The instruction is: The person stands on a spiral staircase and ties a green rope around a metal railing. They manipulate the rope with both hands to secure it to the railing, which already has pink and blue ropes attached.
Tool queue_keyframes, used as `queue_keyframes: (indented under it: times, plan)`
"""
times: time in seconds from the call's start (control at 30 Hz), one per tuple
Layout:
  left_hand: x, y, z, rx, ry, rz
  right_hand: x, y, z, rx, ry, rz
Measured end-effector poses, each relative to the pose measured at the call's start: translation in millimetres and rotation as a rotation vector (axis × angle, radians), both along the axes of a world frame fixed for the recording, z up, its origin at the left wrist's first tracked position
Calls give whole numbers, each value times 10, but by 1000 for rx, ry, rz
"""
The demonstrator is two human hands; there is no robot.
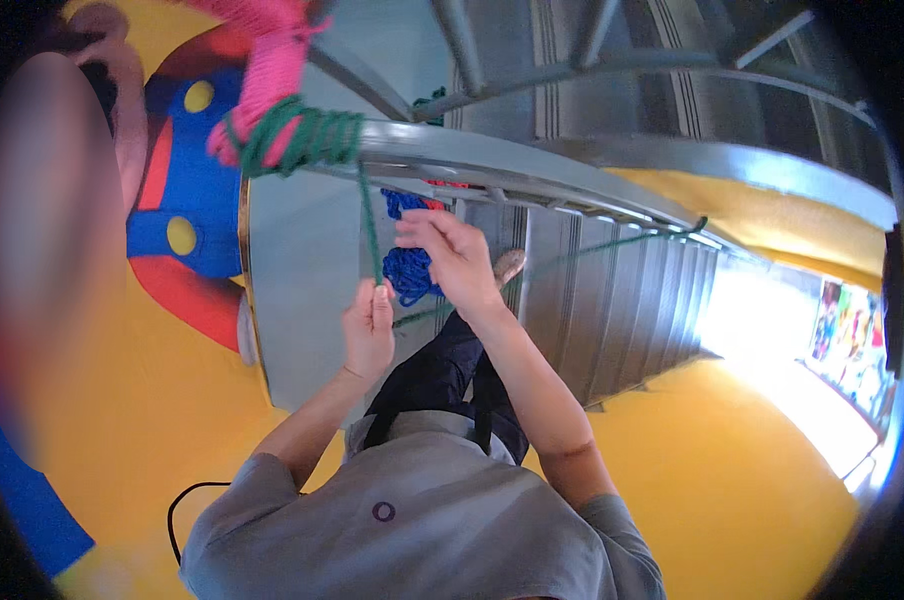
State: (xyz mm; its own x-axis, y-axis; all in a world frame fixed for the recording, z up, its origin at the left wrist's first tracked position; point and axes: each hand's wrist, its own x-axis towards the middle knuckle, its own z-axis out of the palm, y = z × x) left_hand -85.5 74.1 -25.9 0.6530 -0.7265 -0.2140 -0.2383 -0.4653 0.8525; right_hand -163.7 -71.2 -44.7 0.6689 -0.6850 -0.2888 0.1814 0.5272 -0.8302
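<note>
Green yarn (302,137) is wound in several turns around the grey metal handrail (492,157), right beside a section wrapped in pink yarn (272,65). A taut green strand drops from the last turn to my left hand (370,325), which is closed with thumb and fingers pinching it. My right hand (457,250) is raised just right of that strand, fingers stretched out and slightly apart, holding nothing that I can see. More green yarn leaves from below my hands and runs up to the right toward a lower part of the railing.
Below my hands lies a bundle of blue yarn (409,277), with some red yarn near it. Grey stairs (612,300) descend to the right, and more steps show beyond the railing bars (459,45). A yellow wall with a painted red and blue figure (197,200) stands left.
</note>
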Motion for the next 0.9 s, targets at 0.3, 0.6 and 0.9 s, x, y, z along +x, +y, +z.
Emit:
queue_keyframes:
  times: [0.3,0.6,0.9]
  plan:
    - [-104,17,671,-119,326,-27,455,-109,756,399,-31,150]
    - [908,-846,1507,-238,-1139,-699,680,120,220,-253,138,-80]
    - [1115,-1684,1026,266,-1618,-1106,562,39,491,-501,382,-65]
